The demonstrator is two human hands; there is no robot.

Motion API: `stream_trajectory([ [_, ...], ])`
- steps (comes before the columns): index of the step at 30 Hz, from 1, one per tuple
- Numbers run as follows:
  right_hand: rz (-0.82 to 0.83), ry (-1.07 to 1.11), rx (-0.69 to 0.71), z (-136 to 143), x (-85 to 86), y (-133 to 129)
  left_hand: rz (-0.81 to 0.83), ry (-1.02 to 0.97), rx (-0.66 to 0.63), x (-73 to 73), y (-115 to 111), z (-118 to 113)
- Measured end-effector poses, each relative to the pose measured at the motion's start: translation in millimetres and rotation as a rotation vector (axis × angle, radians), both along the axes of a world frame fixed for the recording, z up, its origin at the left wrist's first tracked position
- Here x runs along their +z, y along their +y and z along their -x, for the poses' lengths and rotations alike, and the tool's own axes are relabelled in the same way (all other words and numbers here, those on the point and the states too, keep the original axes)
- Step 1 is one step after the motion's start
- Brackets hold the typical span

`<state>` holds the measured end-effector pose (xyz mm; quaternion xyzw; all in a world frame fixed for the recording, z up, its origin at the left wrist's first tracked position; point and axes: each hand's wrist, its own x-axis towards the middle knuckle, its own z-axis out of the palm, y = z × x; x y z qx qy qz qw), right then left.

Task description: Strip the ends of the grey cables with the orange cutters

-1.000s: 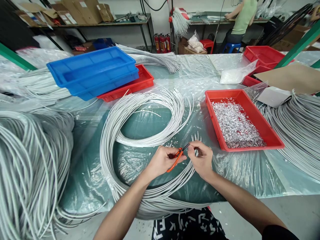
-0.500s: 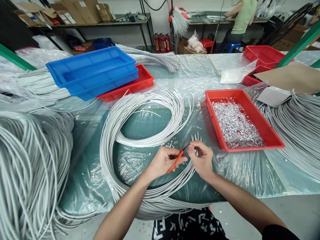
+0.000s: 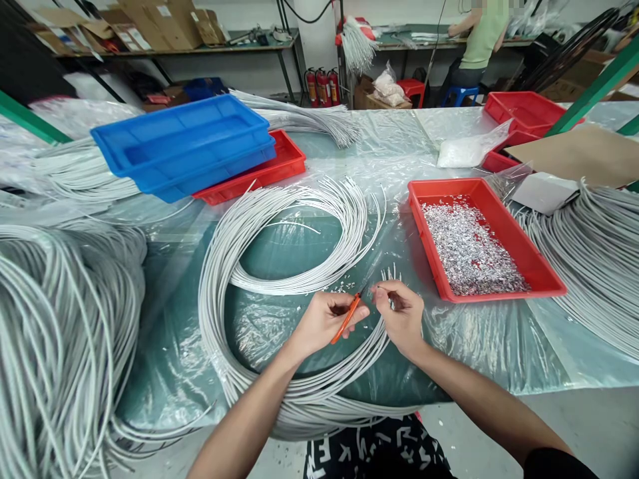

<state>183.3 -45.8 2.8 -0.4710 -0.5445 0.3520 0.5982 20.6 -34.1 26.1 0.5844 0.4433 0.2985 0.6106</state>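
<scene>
My left hand (image 3: 324,322) is closed around a pair of orange-handled snips (image 3: 345,322), whose dark tip points up and right. That tip stands just short of the fingertips of my right hand (image 3: 401,314). Thumb and index finger of the right hand pinch a grey cable, its end mostly hidden by the fingers. Several other cable ends (image 3: 391,273) stick up behind that hand. They belong to a big loop of grey cables (image 3: 213,293) lying on the plastic-covered table (image 3: 174,346). Small pale scraps (image 3: 344,286) lie just beyond my hands.
A red tray (image 3: 546,283) of small shiny metal pieces is at the right. Blue trays (image 3: 184,136) sit on a red tray (image 3: 289,158) at back left. Cable bundles lie at left (image 3: 64,332) and right (image 3: 594,259). A person (image 3: 482,40) sits at the back bench.
The snips have drawn slightly left and down, their tip coming away from my right fingertips. My right hand has stayed almost in place.
</scene>
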Motion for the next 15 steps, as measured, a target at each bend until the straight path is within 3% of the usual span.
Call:
stream_trajectory([
  [7,0.027,-0.014,0.014,-2,1.8,-1,-0.237,0.011,0.163,0.4,3,7],
  [12,0.028,0.018,0.097,-3,-0.1,7,-0.296,0.052,0.31,0.6,12,12],
  [15,0.04,0.031,0.118,-9,8.8,8,-0.296,0.031,0.353,-0.7,17,14],
])
